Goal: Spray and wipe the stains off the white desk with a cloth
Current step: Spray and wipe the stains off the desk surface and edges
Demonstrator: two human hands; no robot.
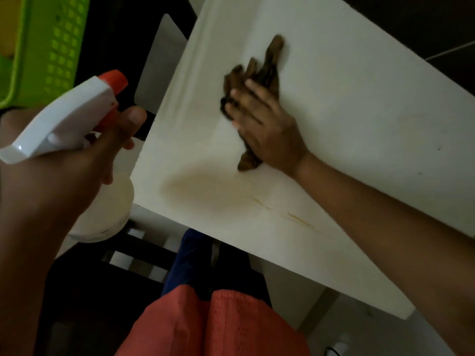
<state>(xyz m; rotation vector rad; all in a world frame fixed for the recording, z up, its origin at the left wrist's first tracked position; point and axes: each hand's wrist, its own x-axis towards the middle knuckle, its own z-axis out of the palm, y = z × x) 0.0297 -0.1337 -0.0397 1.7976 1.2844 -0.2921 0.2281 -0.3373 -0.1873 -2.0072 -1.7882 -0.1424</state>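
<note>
The white desk [347, 104] runs diagonally across the view. A brown cloth [267, 65] lies bunched on its middle, and my right hand [264, 124] presses flat on it, fingers spread over the fabric. A yellowish smear [205, 188] and thin streaks [295, 218] mark the desk near its front edge, below the cloth. My left hand [64, 170] holds a white spray bottle [66, 116] with an orange nozzle, raised off the desk's left edge; the nozzle points up and to the right.
A green perforated plastic basket [48, 44] stands at the upper left. A dark chair [144, 250] sits below the desk's left edge. My orange shirt [213, 327] fills the bottom. Dark tiled floor [424, 27] lies beyond the desk's far edge.
</note>
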